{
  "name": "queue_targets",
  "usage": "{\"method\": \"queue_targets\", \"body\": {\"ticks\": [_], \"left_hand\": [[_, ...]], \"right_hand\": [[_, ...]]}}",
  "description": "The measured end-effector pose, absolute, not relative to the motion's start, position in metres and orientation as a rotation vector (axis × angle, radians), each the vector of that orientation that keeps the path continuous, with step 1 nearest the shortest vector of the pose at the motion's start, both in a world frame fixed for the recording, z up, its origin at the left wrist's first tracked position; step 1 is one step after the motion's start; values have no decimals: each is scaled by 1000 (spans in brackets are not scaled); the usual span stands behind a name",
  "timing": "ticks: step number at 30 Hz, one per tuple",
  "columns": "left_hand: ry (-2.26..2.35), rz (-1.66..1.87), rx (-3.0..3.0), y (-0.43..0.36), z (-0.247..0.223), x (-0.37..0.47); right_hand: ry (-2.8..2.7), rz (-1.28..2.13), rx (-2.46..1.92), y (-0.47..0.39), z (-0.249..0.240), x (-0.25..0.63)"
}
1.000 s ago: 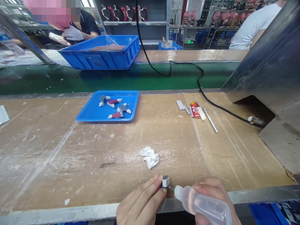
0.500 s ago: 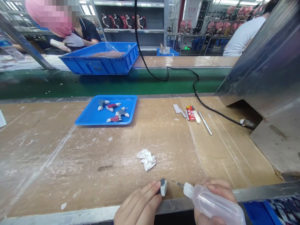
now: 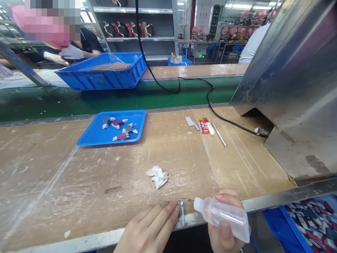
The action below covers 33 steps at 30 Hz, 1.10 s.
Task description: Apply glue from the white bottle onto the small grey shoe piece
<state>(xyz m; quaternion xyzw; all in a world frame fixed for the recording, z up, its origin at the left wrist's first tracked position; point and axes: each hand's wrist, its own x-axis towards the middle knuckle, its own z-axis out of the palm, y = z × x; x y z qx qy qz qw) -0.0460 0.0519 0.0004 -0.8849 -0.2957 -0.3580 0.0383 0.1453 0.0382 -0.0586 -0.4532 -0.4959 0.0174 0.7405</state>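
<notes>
While both hands sit low at the near edge of the table (image 3: pixel 79 182), the left hand (image 3: pixel 150 228) lies flat-ish, fingers stretched out together, fingertips pinching a small grey and white part (image 3: pixel 180 213) against the table edge. Right hand (image 3: pixel 223 225) is curled shut around a clear squeeze bottle (image 3: pixel 223 218), thumb on its side, bottle lying nearly level. Its thin metal needle tip (image 3: pixel 187 200) points left, just beside the part. Crumpled white tissue (image 3: pixel 158 175) sits a bit further in. Blue tray (image 3: pixel 92 135) with small painted pieces (image 3: pixel 119 127) is well apart, back left.
</notes>
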Motion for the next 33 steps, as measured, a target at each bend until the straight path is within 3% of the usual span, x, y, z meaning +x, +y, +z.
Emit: {"method": "queue_targets", "body": {"ticks": [10, 17, 33], "left_hand": [[-516, -620, -2821, 73, 24, -47], [-671, -942, -2827, 78, 12, -42], [-763, -1053, -2958, 79, 7, -45]], "right_hand": [[-1084, 86, -1028, 36, -47, 143], [-966, 233, -1008, 34, -44, 139], [-1205, 132, -1027, 34, -24, 139]]}}
